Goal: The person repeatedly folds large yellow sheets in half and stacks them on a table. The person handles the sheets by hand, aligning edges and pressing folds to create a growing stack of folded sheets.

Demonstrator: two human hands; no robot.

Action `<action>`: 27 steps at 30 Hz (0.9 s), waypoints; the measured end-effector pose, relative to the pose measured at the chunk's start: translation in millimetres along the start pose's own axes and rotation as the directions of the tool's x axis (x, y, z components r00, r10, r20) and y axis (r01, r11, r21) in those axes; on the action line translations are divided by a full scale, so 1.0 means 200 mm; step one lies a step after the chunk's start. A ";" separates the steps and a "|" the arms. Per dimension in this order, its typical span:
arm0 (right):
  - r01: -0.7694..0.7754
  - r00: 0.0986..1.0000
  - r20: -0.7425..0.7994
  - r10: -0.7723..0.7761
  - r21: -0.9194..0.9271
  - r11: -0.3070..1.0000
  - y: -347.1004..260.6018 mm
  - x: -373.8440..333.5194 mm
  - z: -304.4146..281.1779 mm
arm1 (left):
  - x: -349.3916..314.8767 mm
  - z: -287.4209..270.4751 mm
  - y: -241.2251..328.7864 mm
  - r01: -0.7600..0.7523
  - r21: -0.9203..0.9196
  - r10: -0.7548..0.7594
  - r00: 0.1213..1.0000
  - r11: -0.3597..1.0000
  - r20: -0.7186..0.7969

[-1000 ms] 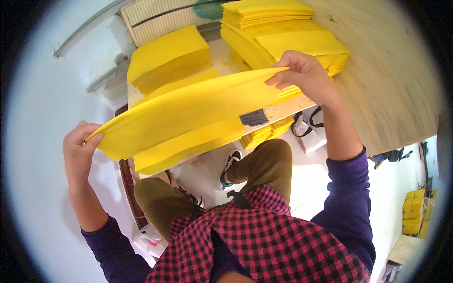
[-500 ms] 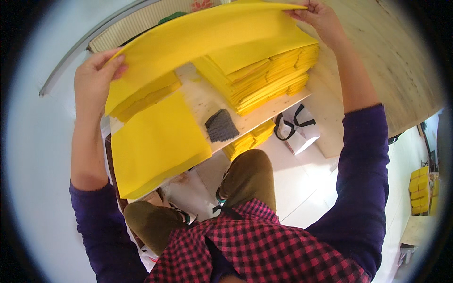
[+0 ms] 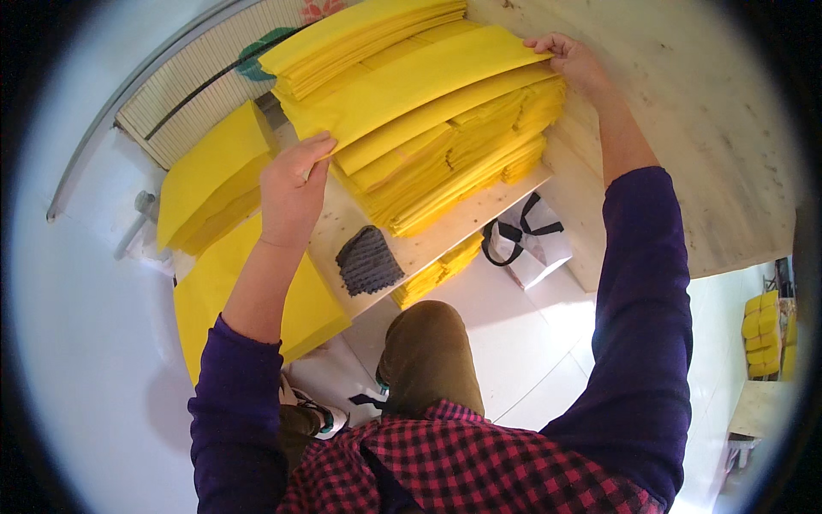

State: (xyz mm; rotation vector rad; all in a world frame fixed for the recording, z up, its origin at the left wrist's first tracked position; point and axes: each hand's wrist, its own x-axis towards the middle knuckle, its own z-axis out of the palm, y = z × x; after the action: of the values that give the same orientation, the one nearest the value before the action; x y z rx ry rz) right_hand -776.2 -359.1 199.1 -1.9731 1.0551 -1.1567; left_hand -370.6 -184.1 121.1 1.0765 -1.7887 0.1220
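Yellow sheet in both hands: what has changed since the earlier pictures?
The yellow sheet, held up earlier, came down onto the right-hand yellow stack. The left hand swung rightward; it and the right hand still pinch the sheet. The ribbed gray cloth stays on the table.

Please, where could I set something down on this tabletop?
Narrow strips of bare tabletop show right of the grey ribbed cloth, before the tall yellow stack, and above the cloth, between that stack and the left forearm. Yellow piles crowd the left.

Two hands (image 3: 294, 188) (image 3: 580, 67), one grey cloth (image 3: 368, 261), one white bag (image 3: 545, 255), yellow sheets (image 3: 419, 86) (too many to count).
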 end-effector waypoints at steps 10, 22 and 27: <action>0.062 0.996 -0.057 -0.071 -0.149 0.987 0.10 -0.02 -0.05 | 0.04 0.01 0.11 -0.091 0.047 0.089 0.995 0.995 0.038; 0.110 0.984 -0.094 -0.148 -0.332 0.937 0.27 -0.03 -0.10 | 0.04 0.02 0.14 -0.172 0.043 0.167 0.981 0.984 0.102; 0.088 0.973 -0.177 -0.148 -0.308 0.947 0.29 -0.05 -0.08 | 0.06 0.00 0.17 -0.202 0.079 0.192 0.974 0.976 0.120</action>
State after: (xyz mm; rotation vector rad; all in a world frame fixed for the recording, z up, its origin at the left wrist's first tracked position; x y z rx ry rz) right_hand -812.9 -380.7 155.1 -2.2144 1.2926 -1.3468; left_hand -395.5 -171.2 142.4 0.9832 -2.0064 0.2703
